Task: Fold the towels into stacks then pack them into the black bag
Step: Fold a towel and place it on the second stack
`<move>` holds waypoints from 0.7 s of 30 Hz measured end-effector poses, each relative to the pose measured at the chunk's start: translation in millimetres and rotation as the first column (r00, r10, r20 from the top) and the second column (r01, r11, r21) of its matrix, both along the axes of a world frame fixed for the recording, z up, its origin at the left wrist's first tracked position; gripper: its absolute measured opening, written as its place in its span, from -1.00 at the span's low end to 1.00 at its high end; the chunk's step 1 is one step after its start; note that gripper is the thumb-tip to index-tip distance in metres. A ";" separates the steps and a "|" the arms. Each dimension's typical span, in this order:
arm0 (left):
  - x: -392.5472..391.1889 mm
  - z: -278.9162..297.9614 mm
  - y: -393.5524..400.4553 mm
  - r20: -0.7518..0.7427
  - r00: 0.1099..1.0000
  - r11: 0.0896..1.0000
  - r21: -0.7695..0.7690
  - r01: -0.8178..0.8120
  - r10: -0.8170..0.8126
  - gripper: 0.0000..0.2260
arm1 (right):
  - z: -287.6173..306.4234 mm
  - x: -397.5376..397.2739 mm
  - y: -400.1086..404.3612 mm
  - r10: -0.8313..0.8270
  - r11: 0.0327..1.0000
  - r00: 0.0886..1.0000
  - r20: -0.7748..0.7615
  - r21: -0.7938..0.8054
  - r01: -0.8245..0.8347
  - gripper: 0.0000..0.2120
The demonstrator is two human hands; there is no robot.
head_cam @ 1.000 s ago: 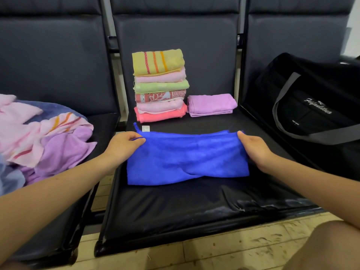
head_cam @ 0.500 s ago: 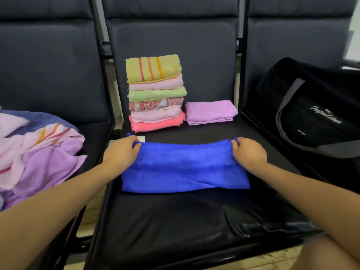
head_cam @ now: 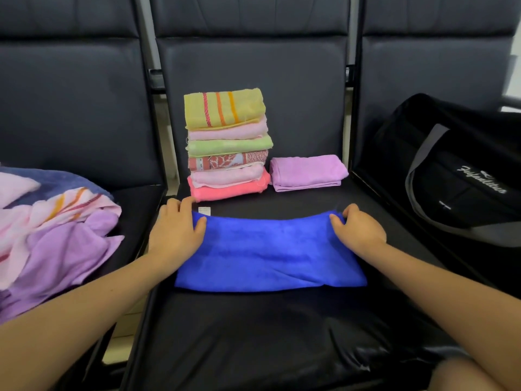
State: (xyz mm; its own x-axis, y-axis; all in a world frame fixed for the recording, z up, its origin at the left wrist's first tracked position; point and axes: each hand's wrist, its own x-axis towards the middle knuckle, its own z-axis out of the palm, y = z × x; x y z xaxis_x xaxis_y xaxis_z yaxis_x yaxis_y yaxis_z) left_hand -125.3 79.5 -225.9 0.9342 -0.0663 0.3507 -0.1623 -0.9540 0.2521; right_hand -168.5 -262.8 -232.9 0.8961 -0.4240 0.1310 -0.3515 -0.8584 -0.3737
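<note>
The blue towel (folded) lies between both hands, left hand and right hand pinching its far corners.

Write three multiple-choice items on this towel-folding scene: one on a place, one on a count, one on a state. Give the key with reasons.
1. Where is the black bag?
A. on the seat right of the towels
B. on the floor
C. under the stack

2. How many towels are in the tall stack?
A. three
B. six
C. nine

3. How is the blue towel?
A. hanging from the seat back
B. rolled in the bag
C. lying folded on the seat, a hand at each end

Key: 1 A, it rests on the right seat. 2 B, six layers show. 3 C, the left hand and right hand grip its far corners.
</note>
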 end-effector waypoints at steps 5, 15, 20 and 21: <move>-42.6 -2.5 -7.4 0.086 0.956 0.952 0.146 0.268 -0.282 -0.66 | 3.1 -21.9 0.2 0.018 1.000 0.990 -0.142 -0.007 -0.019 -0.65; -84.8 -20.5 -19.3 -0.208 0.926 0.904 0.230 0.360 -0.316 -0.18 | -3.6 -59.8 -3.5 0.246 0.969 0.948 -0.202 0.020 -0.247 -0.75; -84.5 -10.1 -18.3 -0.393 0.890 0.887 0.290 0.359 -0.231 -0.07 | 5.1 -64.8 -15.4 0.166 0.959 0.975 -0.145 -0.207 -0.194 -0.89; -84.7 -10.4 -19.4 -0.408 0.883 0.884 0.293 0.365 -0.230 -0.13 | 4.9 -63.9 -16.0 0.165 0.951 0.974 -0.153 -0.236 -0.198 -0.85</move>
State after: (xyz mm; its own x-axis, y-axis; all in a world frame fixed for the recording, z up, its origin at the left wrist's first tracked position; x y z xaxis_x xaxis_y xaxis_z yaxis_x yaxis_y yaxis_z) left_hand -210.0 60.2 -236.2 0.9041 -0.4161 -0.0975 -0.4177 -0.9086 0.0051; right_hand -232.5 -278.8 -228.1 0.9712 -0.2211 0.0888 -0.2119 -0.9719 -0.1023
